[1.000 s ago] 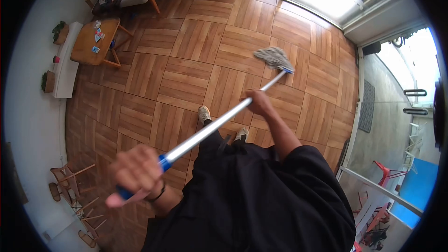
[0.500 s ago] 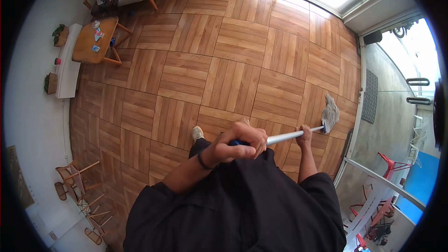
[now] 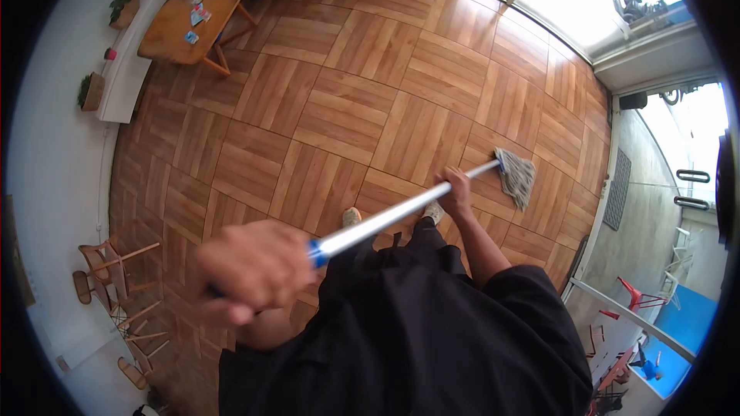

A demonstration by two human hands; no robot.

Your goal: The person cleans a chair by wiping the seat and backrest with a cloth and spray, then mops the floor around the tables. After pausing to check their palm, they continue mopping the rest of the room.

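A mop [image 3: 516, 179] with grey strands lies with its head on the wood-patterned floor. Its silver handle runs diagonally back toward my body. My left hand [image 3: 254, 271], blurred, is wrapped around the handle's top end, just above a blue collar. Farther down the pole, nearer the mop head, my right hand [image 3: 456, 188] is closed around it. The strands fan out to the right of a blue connector. Both my shoes show beneath the handle.
A wooden table [image 3: 166, 27] with small items stands at upper left, beside a white ledge [image 3: 127, 92] with potted plants. Wooden chairs [image 3: 116, 266] are at lower left. Glass doors and a sill border the right, with a grey mat [image 3: 617, 189] outside.
My left hand has swung left with the handle's top end, and my right hand has moved left and up. The mop head has shifted left, its strands now pointing down and right.
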